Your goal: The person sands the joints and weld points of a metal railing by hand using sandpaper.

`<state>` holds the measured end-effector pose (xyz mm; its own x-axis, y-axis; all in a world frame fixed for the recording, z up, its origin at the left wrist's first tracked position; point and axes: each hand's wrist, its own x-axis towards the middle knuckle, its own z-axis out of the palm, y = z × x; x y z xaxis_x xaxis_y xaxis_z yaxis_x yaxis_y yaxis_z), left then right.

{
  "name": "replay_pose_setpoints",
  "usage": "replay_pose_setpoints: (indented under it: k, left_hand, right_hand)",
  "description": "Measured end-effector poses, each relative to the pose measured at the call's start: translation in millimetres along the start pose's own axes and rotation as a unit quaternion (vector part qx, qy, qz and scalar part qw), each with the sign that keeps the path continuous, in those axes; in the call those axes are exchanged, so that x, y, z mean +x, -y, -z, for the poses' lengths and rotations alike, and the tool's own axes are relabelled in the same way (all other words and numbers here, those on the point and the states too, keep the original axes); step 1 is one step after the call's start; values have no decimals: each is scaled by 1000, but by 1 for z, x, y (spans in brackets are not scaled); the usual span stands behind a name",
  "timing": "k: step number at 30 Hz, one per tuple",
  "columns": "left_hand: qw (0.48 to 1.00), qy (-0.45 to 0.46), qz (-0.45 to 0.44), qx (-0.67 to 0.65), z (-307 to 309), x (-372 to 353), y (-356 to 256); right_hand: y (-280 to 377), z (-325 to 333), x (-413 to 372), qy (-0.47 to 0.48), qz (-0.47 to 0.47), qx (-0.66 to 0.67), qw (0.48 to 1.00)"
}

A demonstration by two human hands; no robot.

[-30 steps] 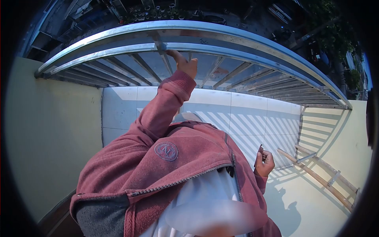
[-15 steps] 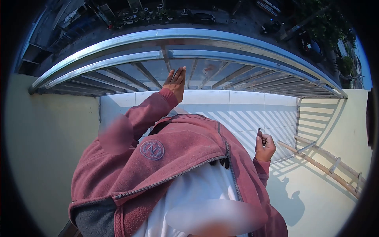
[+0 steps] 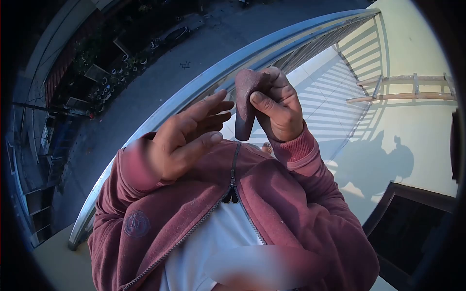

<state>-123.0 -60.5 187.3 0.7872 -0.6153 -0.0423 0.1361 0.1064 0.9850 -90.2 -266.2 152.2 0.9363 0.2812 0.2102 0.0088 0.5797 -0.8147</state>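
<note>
Reddish-brown, grainy folded sheet [image 3: 245,92] is located just above the centre of the frame, raised clear of the floor and held in the right hand [image 3: 281,109]. The right-hand grip is a closed pinch: the thumb presses the near face at the sheet's right edge, and the curled fingers back it from behind. The upper end of the sheet bends over in a rounded fold; the lower end hangs free as a narrow, darker flap.

Handling: the sheet is probably light, thin and flexible, with enough stiffness to keep its bend. Its matt, gritty look suggests low slip and little fragility, although a sharp crease could crack or tear. Recommended hold: the folded edge or a side margin, between thumb and fingers.

The left hand [image 3: 184,138], left of centre, has fingers loosely extended and thumb spread, with no object visible in its grasp. Its fingertips are just beside the sheet's left edge; contact cannot be confirmed.

Both sleeves belong to a maroon zip-front jacket [image 3: 310,208], worn over a white shirt [image 3: 208,242]. Beyond the hands, a blue-grey metal railing [image 3: 315,43] runs diagonally from lower left to upper right. A white tiled floor [image 3: 310,97] carries striped shadows; a pale wooden ladder [image 3: 417,95] is at the right of the frame.
</note>
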Motion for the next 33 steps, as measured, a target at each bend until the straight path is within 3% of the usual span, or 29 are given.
replay_pose_setpoints:
  k: [7,13,14,21,27,29,31,33]
  left_hand:
    - [997,14,49,-65,34,3,-10]
    - [999,32,-3,-38,32,29,-1]
    - [999,27,-8,-35,31,31,1]
    - [998,54,27,-23,32,38,5]
    - [997,67,46,-19,35,42,10]
    - [995,89,41,-10,38,42,15]
    - [988,125,76,42,49,42,17]
    - [951,72,-103,284,47,40,9]
  right_hand:
    - [-21,-33,-10,-20,-29,57,998]
    - [-25,-35,-29,-80,-33,117,989]
    - [-26,-29,-33,-43,-30,152,987]
    - [-33,-35,-43,-118,-47,127,984]
    - [-46,-37,-42,-180,6,129,975]
    - [-52,-37,-45,-165,-44,178,969]
    - [-66,-27,-49,-200,-31,174,964]
    - [-78,0,-50,-285,31,-6,958]
